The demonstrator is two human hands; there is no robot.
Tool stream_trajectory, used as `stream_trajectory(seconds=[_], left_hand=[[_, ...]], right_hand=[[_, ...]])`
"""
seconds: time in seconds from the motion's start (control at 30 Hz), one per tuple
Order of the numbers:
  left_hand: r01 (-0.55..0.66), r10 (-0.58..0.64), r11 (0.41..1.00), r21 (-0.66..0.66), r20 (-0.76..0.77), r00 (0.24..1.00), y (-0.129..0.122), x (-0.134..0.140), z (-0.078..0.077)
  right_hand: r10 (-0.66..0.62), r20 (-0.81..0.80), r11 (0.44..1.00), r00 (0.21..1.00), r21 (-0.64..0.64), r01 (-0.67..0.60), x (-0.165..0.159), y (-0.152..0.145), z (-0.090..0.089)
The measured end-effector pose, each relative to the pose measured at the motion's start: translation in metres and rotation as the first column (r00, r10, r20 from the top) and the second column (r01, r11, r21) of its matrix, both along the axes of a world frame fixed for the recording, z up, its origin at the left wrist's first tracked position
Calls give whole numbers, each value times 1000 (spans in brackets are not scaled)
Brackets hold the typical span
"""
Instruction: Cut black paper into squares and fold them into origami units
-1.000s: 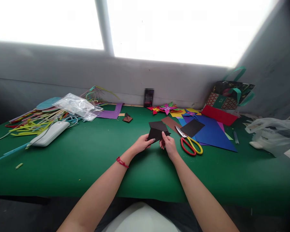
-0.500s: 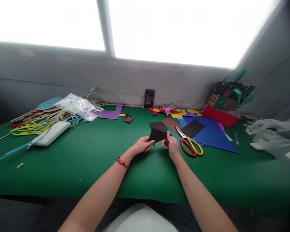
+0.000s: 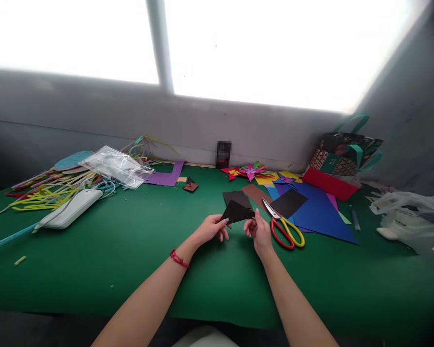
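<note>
A folded piece of black paper (image 3: 237, 212) is held up between my two hands over the green table. My left hand (image 3: 212, 228) pinches its left corner, thumb on top. At the other end my right hand (image 3: 259, 233) grips the right corner between thumb and fingers. Behind the folded piece lies another black sheet (image 3: 235, 196), partly covered by it in view. To the right of my right hand rest scissors (image 3: 282, 227) with one red and one yellow handle, their blades slightly apart. A brown sheet (image 3: 252, 193) lies just beyond, near the blade tips.
On the right lie a black rectangle (image 3: 289, 202), blue sheets (image 3: 323, 217), a red box (image 3: 331, 183) and a plastic bag (image 3: 412, 212). Paper flowers (image 3: 251, 171) and a small brown-black folded piece (image 3: 190, 185) sit behind. Leftward are a white power strip (image 3: 70, 209) and pipe cleaners (image 3: 45, 198).
The view has tilted up slightly, so everything sits lower. The folded black paper has turned a little, its right corner dipping. Both hands keep their hold.
</note>
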State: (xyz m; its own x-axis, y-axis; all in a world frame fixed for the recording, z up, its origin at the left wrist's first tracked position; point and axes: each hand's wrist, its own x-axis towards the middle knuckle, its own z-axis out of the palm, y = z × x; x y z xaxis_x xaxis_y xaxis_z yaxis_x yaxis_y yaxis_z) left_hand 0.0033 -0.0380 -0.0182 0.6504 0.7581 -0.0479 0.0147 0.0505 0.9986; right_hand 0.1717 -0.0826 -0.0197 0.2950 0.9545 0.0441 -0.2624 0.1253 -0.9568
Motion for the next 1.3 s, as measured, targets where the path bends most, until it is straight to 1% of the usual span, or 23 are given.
stream_trajectory(seconds=[0.07, 0.1, 0.23, 0.33, 0.43, 0.53, 0.6, 0.67, 0.73, 0.8, 0.87, 0.9, 0.93, 0.97, 1.03, 1.1, 1.13, 1.17, 1.23, 1.3], left_hand=[[-28, 28, 1000, -5, -11, 1000, 0, 0, -2], [-40, 40, 999, -15, -16, 999, 0, 0, -4], [2, -1, 997, -76, 14, 1000, 0, 1, -7], [3, -2, 992, -126, 11, 1000, 2, 1, -5], [-10, 10, 989, -151, 3, 1000, 5, 1, -4], [-38, 37, 981, -191, -8, 999, 7, 3, -5], [-62, 61, 980, -189, -10, 998, 7, 4, -6], [-81, 82, 980, -180, -1, 997, 7, 5, -6], [-131, 134, 976, -174, 8, 991, 8, 6, -5], [-240, 246, 957, -166, 21, 969, 10, 5, -2], [-359, 370, 920, -158, 50, 928, 13, 3, 1], [-392, 407, 906, -161, 69, 911, 15, 1, 3], [-401, 419, 900, -173, 89, 903, 17, -1, 4], [-386, 411, 902, -195, 106, 905, 19, -3, 6], [-313, 358, 909, -274, 132, 924, 24, -7, 9], [-238, 311, 894, -379, 143, 940, 29, -11, 12], [-197, 281, 887, -417, 151, 948, 32, -13, 13], [-168, 259, 882, -440, 155, 953, 34, -14, 13], [-157, 235, 883, -443, 127, 964, 37, -14, 11], [-190, 233, 914, -359, 79, 969, 40, -13, 6]], right_hand=[[1, 31, 1000, 1000, 4, -1, -1, -1, 0], [-19, 52, 1000, 998, 7, 18, -1, -2, 0], [-92, 80, 996, 993, 18, 90, -2, -1, 2], [-85, 84, 995, 993, -41, 89, -1, 0, 6], [1, 46, 993, 999, -122, 5, -1, 2, 10], [104, 35, 973, 994, -209, -95, -4, 7, 15], [225, 27, 950, 974, -228, -213, -7, 12, 18], [307, 18, 930, 952, -218, -296, -12, 17, 23], [317, 18, 929, 948, -205, -307, -16, 21, 28], [283, 42, 944, 958, -189, -270, -18, 23, 32], [197, 96, 970, 976, -163, -180, -21, 25, 33], [150, 131, 981, 980, -141, -132, -22, 26, 32], [111, 170, 989, 979, -114, -92, -24, 28, 30], [83, 211, 994, 974, -88, -66, -26, 30, 27], [48, 301, 998, 952, -57, -32, -32, 34, 20], [11, 413, 999, 911, -34, 4, -38, 39, 14], [-20, 477, 1000, 879, 0, 23, -42, 42, 13], [-44, 539, 999, 841, 33, 31, -45, 43, 12], [-18, 639, 998, 769, 59, -25, -50, 45, 13], [66, 696, 992, 715, 32, -124, -52, 44, 14]])
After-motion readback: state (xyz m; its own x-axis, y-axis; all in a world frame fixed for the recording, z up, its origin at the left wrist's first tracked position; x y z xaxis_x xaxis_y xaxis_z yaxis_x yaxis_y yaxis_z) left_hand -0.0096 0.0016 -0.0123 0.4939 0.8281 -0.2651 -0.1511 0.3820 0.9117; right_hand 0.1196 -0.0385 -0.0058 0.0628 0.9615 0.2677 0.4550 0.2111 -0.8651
